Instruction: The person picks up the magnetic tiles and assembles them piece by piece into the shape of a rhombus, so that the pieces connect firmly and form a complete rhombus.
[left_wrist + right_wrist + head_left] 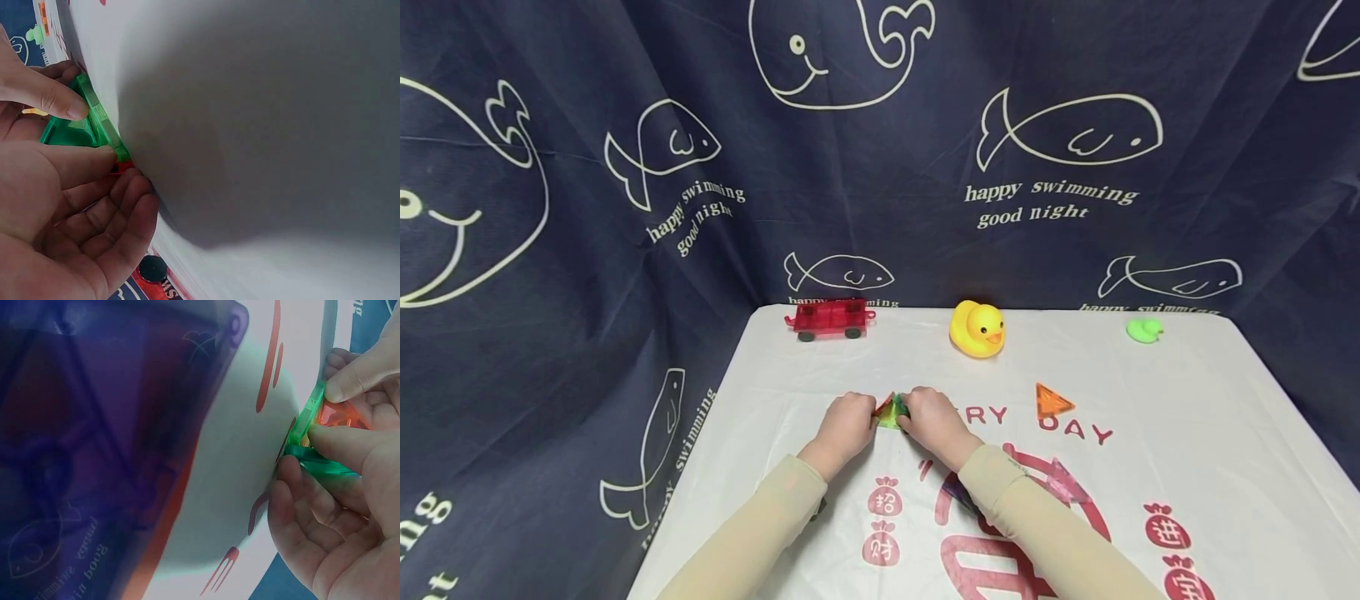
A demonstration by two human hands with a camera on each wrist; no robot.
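My left hand [847, 421] and right hand [934, 419] meet over the white table, pinching a small group of translucent toy tiles between them. The left thumb and fingers hold the red tile [125, 166]. My right thumb and fingers hold the dark green tile [328, 464]. A light green tile [305, 419] joins these two along the table side, and both thumbs are against the group. The red and dark green tiles lean up from it like a small tent. Fingers cover much of each tile.
A red wheeled toy car base [831, 319], yellow duck [977, 329] and small green duck [1144, 331] stand along the back edge. An orange triangle tile [1052, 402] and a pink tile [1066, 481] lie to the right. A purple tile [112, 425] is close under the right forearm.
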